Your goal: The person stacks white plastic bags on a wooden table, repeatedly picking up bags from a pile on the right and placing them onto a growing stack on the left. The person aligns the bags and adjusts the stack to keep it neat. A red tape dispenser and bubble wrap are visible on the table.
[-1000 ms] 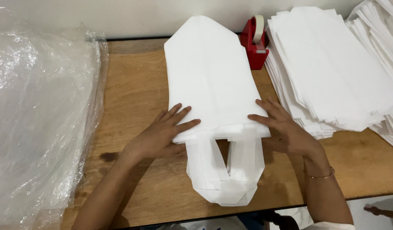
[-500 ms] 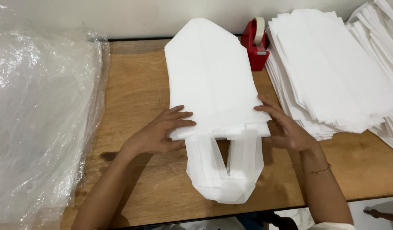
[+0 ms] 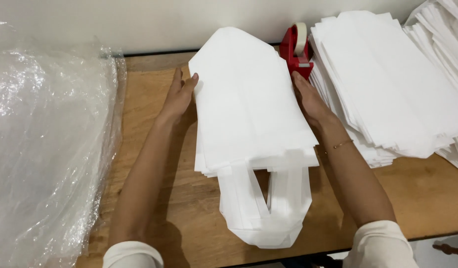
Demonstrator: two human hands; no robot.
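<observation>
Fingers (image 3: 188,82) of both hands press flat against the white, handled bag stack's (image 3: 249,109) sides.

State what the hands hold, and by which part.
Both hands, left and right, press against the long side edges of the stack of white bags, near its far end.

— What lies where on the bench (image 3: 154,198)?

— The stack of bags (image 3: 249,109) in the middle, handles toward the near edge (a hand at each side). Plastic sheeting (image 3: 45,149) lies left; the tape dispenser (image 3: 294,49) sits behind, right; more bag piles (image 3: 388,84) lie right.
</observation>
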